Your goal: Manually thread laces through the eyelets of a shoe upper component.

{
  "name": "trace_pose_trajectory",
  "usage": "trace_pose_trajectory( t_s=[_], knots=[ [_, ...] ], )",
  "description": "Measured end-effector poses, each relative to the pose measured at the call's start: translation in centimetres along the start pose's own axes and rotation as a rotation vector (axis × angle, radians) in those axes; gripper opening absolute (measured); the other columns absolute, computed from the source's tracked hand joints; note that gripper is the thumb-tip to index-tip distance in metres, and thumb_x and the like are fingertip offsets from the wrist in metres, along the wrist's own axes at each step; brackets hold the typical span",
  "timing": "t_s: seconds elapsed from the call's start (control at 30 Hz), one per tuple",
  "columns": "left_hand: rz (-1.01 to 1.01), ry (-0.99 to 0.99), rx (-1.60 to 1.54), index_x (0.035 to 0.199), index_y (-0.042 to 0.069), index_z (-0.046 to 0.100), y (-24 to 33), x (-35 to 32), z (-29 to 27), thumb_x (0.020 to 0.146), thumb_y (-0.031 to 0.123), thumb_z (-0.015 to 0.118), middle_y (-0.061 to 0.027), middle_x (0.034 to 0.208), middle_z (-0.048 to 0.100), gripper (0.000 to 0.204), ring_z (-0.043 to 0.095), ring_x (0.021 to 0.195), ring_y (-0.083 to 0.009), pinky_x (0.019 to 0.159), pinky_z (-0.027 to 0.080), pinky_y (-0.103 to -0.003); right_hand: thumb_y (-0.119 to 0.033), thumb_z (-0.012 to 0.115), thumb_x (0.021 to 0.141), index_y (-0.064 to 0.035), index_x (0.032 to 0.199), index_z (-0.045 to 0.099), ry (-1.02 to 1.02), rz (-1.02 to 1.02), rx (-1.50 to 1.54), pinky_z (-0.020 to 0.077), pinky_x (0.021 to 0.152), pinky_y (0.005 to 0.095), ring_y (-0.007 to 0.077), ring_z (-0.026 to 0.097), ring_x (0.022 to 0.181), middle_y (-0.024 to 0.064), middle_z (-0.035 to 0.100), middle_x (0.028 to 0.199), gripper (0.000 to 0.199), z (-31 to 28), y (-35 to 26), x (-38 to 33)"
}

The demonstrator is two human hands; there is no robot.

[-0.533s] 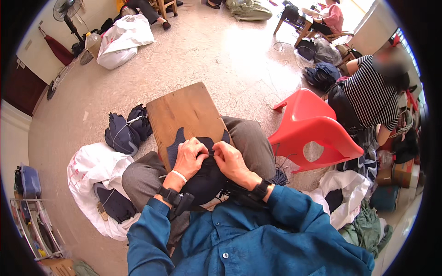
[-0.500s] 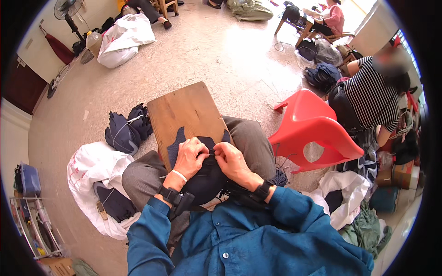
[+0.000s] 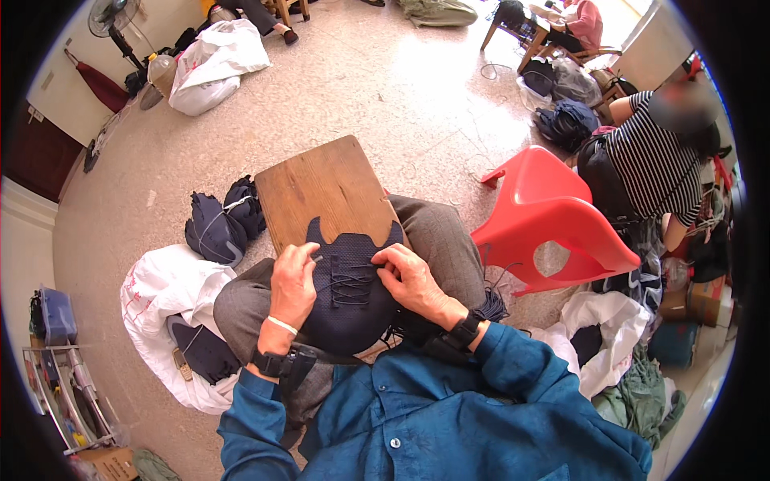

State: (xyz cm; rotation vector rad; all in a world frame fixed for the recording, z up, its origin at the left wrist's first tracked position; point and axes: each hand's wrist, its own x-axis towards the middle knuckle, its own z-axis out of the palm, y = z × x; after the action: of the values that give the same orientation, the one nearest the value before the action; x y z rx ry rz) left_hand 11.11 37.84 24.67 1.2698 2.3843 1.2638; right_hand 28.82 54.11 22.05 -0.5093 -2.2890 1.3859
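A dark navy shoe upper [image 3: 341, 327] lies spread over my lap and the near end of a wooden board [image 3: 321, 188], its two pointed ends turned away from me. Thin dark shoelace [image 3: 350, 282] crosses its middle in several zigzag rows. My left hand [image 3: 293, 284] is closed in a pinch at the upper's left edge, with a short lace tip poking out from the fingertips. On the opposite side my right hand [image 3: 411, 282] pinches the lace near the upper's right edge. The spot between its thumb and finger is partly hidden.
To my left are tied bundles of dark uppers [image 3: 215, 228] and a white sack [image 3: 180, 276]. A red plastic chair [image 3: 533, 188] stands close on the right, near a bunch of dark laces [image 3: 491, 306]. Beyond it sits a person in a striped top [image 3: 654, 164].
My hands have moved apart from the middle of the upper, the left one outward to the left. The laced rows, covered before, now show between them.
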Motion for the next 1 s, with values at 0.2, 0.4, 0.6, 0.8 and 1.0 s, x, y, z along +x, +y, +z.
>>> trace_pose_trajectory(
  t_s=[0.2,0.4,0.6,0.8,1.0],
  knots=[
    [0.111,-0.068,0.024,0.093,0.005,0.064,1.8,-1.0,0.8,0.089,0.001,0.064,-0.0112,0.087,0.062,0.005,0.064,0.089,-0.0333,0.078,0.048,-0.042,0.001,0.066,0.089,-0.0002,0.105,0.065,0.038,-0.055,-0.064,0.0523,0.068,0.0304,0.0177,0.062,0.074,0.0095,0.061,0.091,0.016,-0.2,0.2,0.1],
    [-0.005,-0.135,-0.149,0.089,0.002,0.064,1.1,-1.2,2.9,0.084,0.000,0.070,-0.0116,0.092,0.065,0.008,0.063,0.087,-0.0301,0.080,0.050,-0.040,-0.001,0.063,0.088,-0.0028,0.105,0.062,0.045,-0.064,-0.310,0.0545,0.081,0.0468,0.0379,0.066,0.094,0.0182,0.064,0.096,0.018,1.6,-0.5,0.6],
    [0.001,-0.072,-0.211,0.090,-0.001,0.064,0.4,-0.8,3.0,0.085,-0.002,0.068,-0.0128,0.091,0.064,0.007,0.065,0.085,-0.0290,0.078,0.052,-0.036,0.001,0.059,0.087,-0.0021,0.102,0.059,0.018,-0.048,-0.314,0.0527,0.082,0.0495,0.0408,0.065,0.094,0.0203,0.064,0.093,0.016,1.1,-0.2,0.7],
    [-0.018,-0.057,-0.215,0.090,-0.001,0.063,0.3,-0.9,3.2,0.086,-0.002,0.067,-0.0129,0.090,0.064,0.005,0.065,0.085,-0.0291,0.077,0.052,-0.036,0.003,0.058,0.082,-0.0001,0.099,0.057,-0.004,-0.064,-0.231,0.0521,0.073,0.0444,0.0389,0.064,0.082,0.0190,0.062,0.085,0.017,0.6,0.1,0.8],
    [-0.037,-0.053,-0.216,0.089,-0.001,0.063,0.3,-1.0,3.4,0.086,-0.001,0.067,-0.0128,0.090,0.064,0.005,0.065,0.085,-0.0291,0.076,0.052,-0.037,0.004,0.058,0.080,-0.0005,0.096,0.056,-0.082,-0.060,-0.205,0.0513,0.070,0.0423,0.0353,0.063,0.076,0.0174,0.061,0.081,0.017,-0.2,-0.2,1.1]
  ],
)
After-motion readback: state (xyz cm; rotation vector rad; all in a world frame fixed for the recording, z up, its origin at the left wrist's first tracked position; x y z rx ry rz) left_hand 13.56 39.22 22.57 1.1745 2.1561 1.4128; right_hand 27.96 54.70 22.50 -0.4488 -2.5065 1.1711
